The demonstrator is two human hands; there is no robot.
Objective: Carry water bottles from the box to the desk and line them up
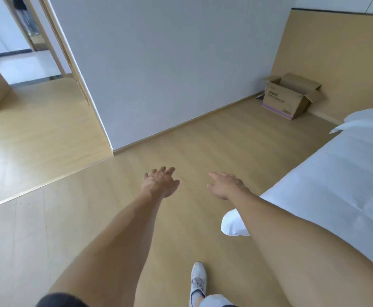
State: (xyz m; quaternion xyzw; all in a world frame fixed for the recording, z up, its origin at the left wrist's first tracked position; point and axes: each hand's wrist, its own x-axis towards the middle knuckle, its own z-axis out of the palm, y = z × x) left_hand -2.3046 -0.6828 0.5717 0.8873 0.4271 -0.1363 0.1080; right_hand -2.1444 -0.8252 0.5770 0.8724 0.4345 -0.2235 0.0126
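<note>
Wood-look floor [181,138] fills most of the view, bounded at the far side by a pale grey partition wall [165,63] and at the right by a tan panelled wall [336,52]. A bed with white sheet [336,185] runs along the right edge, its near corner just beside the right forearm. The cardboard box [290,96] stands on the floor in the far right corner where the two walls meet — flaps folded out, mouth upward, long axis running from far-left to near-right along the tan wall; its contents are not visible from here, and no desk or bottle shows. Both arms reach forward over bare floor: left hand [161,181] with fingers loosely spread, right hand [224,185] palm down with fingers straight, each holding nothing. A foot in a white shoe [198,278] is planted near the bottom edge. The box lies well apart, ahead and to the right of both hands — the right hand is the nearer, so the approach likely bears rightward alongside the bed
</note>
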